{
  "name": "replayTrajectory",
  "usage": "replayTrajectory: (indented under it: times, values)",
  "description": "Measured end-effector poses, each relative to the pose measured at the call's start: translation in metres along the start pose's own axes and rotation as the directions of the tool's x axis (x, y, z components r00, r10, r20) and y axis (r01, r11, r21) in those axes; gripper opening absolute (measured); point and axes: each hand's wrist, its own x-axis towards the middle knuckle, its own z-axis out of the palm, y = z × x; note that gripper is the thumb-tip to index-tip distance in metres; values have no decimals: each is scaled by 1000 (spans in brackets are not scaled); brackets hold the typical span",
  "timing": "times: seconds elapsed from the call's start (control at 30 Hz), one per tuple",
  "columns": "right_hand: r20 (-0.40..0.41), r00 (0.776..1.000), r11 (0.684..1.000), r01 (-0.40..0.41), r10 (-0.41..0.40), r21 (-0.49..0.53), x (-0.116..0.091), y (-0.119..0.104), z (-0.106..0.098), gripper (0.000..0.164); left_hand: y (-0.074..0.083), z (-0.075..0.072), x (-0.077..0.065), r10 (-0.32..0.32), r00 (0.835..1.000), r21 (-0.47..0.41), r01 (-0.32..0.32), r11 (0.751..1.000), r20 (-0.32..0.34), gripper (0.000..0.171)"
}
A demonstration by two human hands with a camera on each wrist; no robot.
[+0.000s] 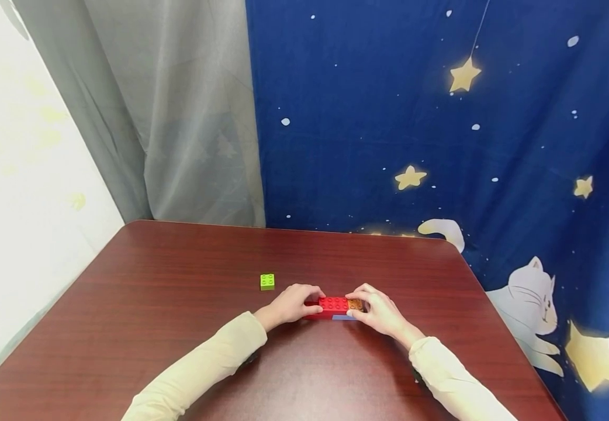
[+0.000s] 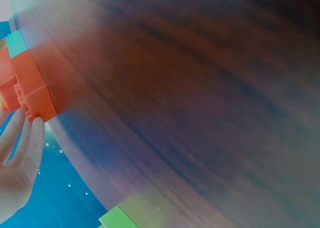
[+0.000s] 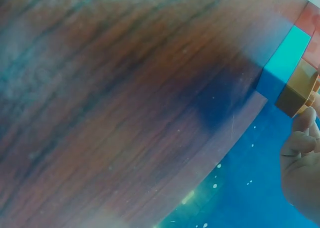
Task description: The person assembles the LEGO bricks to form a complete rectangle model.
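Note:
A low two-layer build of toy building bricks lies between the hands. Its upper layer has a red brick (image 1: 333, 303) beside a small orange brick (image 1: 355, 304). Beneath are a second red brick (image 2: 37, 82) at the left and a blue brick (image 3: 285, 62) at the right. My left hand (image 1: 291, 304) holds the left end, thumb on the near side and fingertips at the red bricks. With thumb and fingers, my right hand (image 1: 380, 313) pinches the right end around the orange brick. The far side of the build is hidden in the head view.
A lime green four-stud brick (image 1: 267, 282) stands on the dark red wooden table (image 1: 189, 263), behind and left of the build. Behind the table's far edge hang a grey curtain (image 1: 199, 117) and a blue star-patterned curtain (image 1: 357, 117).

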Motion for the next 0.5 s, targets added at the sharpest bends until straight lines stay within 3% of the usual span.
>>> replayTrajectory:
  times: [0.5]
  values:
    - [-13,1000,1000,2,-2,17,0,4,4,32,-5,0,-2,-14,1000,-52,15,999,15,36]
